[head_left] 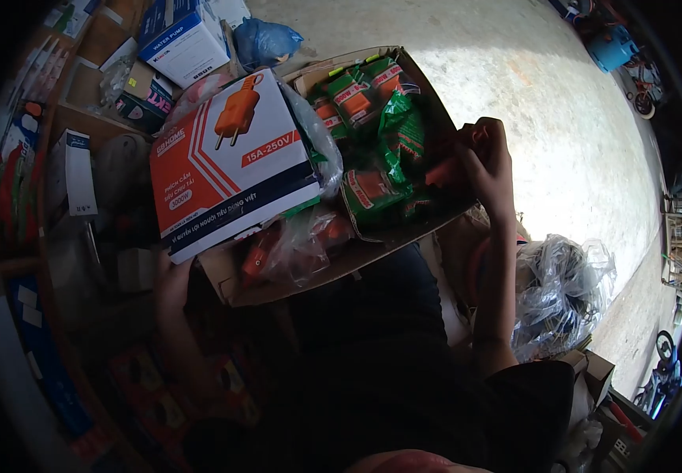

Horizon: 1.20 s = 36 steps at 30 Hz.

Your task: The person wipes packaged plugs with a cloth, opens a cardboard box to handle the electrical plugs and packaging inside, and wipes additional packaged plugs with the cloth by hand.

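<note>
A wide cardboard box [317, 285] lies tilted in front of my body. Inside its right part are several green packets [368, 193] with orange labels. Orange-red pieces in clear plastic [309, 248] fill the near left part. A white and orange plug box [231, 169], printed with an orange plug, rests over the left side. My left hand [173, 276] is in shadow at the lower left corner of the plug box, its fingers hidden. Over the cardboard box's right edge, my right hand [483, 162] is closed round an orange-red object [441, 173], partly hidden in shadow.
Wooden shelves with goods line the left. A blue and white water pump box [183, 43] and a blue plastic bag [266, 42] stand beyond the cardboard box. Clear plastic bags [562, 292] lie at the right. A blue gas cylinder [612, 49] stands across the concrete floor.
</note>
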Motion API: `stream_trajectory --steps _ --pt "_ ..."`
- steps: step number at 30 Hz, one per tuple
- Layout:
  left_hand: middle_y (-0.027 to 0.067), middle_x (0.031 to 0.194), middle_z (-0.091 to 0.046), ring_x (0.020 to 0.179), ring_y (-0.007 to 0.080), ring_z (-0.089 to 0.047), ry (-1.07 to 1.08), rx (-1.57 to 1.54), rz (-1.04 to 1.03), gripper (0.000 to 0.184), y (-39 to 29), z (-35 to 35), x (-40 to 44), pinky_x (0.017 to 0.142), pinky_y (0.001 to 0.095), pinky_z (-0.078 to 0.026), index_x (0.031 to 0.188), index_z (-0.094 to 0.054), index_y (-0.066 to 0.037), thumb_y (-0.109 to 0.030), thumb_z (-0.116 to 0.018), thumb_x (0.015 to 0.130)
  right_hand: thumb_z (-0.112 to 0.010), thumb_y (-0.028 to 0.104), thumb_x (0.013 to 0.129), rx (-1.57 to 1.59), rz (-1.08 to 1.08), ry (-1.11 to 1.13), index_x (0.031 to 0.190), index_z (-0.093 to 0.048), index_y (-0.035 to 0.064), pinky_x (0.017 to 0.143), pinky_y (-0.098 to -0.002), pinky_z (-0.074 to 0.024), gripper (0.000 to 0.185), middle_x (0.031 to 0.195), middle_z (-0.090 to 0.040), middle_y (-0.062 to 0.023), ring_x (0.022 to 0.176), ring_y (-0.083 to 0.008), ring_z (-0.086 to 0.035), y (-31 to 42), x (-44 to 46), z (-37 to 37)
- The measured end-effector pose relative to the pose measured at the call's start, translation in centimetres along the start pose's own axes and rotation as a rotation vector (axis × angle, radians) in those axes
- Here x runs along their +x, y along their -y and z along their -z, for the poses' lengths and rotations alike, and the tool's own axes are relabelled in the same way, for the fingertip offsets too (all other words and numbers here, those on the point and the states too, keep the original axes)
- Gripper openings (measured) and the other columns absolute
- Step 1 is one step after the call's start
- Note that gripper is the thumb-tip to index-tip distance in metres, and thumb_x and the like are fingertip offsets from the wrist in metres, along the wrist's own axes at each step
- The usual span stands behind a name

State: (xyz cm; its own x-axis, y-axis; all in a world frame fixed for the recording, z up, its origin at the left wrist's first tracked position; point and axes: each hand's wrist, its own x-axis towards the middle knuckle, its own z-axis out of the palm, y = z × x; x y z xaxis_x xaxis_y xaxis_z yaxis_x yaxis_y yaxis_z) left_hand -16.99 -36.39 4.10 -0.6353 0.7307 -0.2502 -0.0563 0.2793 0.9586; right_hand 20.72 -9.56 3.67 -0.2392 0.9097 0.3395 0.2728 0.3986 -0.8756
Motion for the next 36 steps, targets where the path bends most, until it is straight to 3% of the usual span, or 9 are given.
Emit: stream_trajectory --steps 2,6,8,10,13,23,26,29,36 --pt "0.0126 0.113 -0.048 0.102 0.0194 -0.048 0.040 0.146 0.050 0.045 1.1 0.9 -0.3 0.087 0.0317 -0.038 0.120 -0.039 -0.004 -0.016 -0.056 0.080 -0.063 0.015 0.062 -0.235 -0.023 0.164 0.110 -0.039 0.0052 0.064 -0.0324 -0.0452 0.054 0.079 -0.057 -0.0130 0.071 -0.0247 -0.057 2.4 -0.4 -0.3" --pt "0.0069 0.104 -0.053 0.096 0.0149 -0.049 0.175 0.284 0.194 0.040 -0.7 0.7 0.5 0.083 0.0272 -0.039 0.113 -0.045 -0.002 -0.013 -0.058 0.077 -0.064 0.012 0.061 -0.354 -0.218 0.199 0.105 -0.051 0.0069 0.067 -0.0290 -0.0459 0.046 0.081 -0.060 -0.0103 0.077 -0.0181 -0.059 0.9 -0.5 0.2" --pt "0.0067 0.103 -0.053 0.094 0.0137 -0.049 0.685 0.420 0.062 0.043 -1.0 -0.6 0.3 0.081 0.0262 -0.040 0.113 -0.045 -0.002 -0.015 -0.060 0.075 -0.062 0.015 0.061 -0.397 -0.205 0.208 0.084 -0.060 0.0053 0.062 -0.0313 -0.0469 0.026 0.073 -0.061 -0.0161 0.069 -0.0238 -0.061 0.5 -0.8 0.5" --pt "0.0069 0.100 -0.053 0.090 0.0133 -0.050 0.584 0.420 -0.003 0.040 0.7 -2.2 -0.4 0.078 0.0258 -0.041 0.109 -0.046 -0.002 -0.012 -0.060 0.073 -0.059 0.016 0.063 -0.441 -0.124 0.150 0.084 -0.060 0.0053 0.061 -0.0320 -0.0463 0.024 0.074 -0.059 -0.0186 0.068 -0.0267 -0.060 0.1 -1.3 0.4" --pt "0.0085 0.090 -0.055 0.080 0.0143 -0.053 0.001 0.543 -0.187 0.030 3.0 -3.0 0.5 0.072 0.0268 -0.041 0.101 -0.049 0.000 -0.004 -0.052 0.072 -0.057 0.013 0.064 -0.439 -0.129 0.113 0.085 -0.060 0.0056 0.060 -0.0325 -0.0458 0.023 0.074 -0.057 -0.0206 0.067 -0.0281 -0.059 0.9 -2.0 0.5" --pt "0.0098 0.072 -0.058 0.065 0.0137 -0.055 -0.021 0.655 -0.374 0.018 -5.4 -4.0 -5.8 0.060 0.0267 -0.042 0.085 -0.055 0.004 -0.003 -0.051 0.068 -0.058 0.015 0.069 -0.256 -0.321 0.231 0.088 -0.062 0.0068 0.057 -0.0278 -0.0464 0.020 0.069 -0.063 -0.0055 0.064 -0.0118 -0.059 -0.9 -2.0 1.3" --pt "0.0101 0.072 -0.058 0.064 0.0130 -0.054 -0.034 0.665 -0.390 0.019 -4.2 -3.8 -4.8 0.059 0.0264 -0.042 0.084 -0.055 0.004 -0.002 -0.051 0.067 -0.057 0.013 0.069 -0.294 -0.227 0.234 0.088 -0.062 0.0067 0.057 -0.0277 -0.0465 0.020 0.068 -0.062 -0.0059 0.062 -0.0121 -0.059 -0.2 -1.5 1.4" --pt "0.0100 0.071 -0.059 0.064 0.0122 -0.054 -0.012 0.570 -0.365 0.017 -1.6 -3.2 -3.3 0.058 0.0255 -0.042 0.081 -0.056 0.005 -0.002 -0.051 0.066 -0.056 0.014 0.065 -0.281 -0.173 0.159 0.086 -0.061 0.0077 0.061 -0.0318 -0.0461 0.023 0.073 -0.060 -0.0167 0.068 -0.0269 -0.060 2.3 -2.0 2.2" --pt "0.0090 0.067 -0.059 0.062 0.0118 -0.055 0.048 0.515 -0.319 0.014 -1.1 -2.6 -1.4 0.056 0.0245 -0.042 0.076 -0.058 0.004 -0.001 -0.052 0.064 -0.056 0.015 0.066 -0.260 -0.206 0.145 0.084 -0.061 0.0077 0.061 -0.0328 -0.0462 0.020 0.074 -0.061 -0.0146 0.071 -0.0289 -0.060 2.4 -1.7 1.5"
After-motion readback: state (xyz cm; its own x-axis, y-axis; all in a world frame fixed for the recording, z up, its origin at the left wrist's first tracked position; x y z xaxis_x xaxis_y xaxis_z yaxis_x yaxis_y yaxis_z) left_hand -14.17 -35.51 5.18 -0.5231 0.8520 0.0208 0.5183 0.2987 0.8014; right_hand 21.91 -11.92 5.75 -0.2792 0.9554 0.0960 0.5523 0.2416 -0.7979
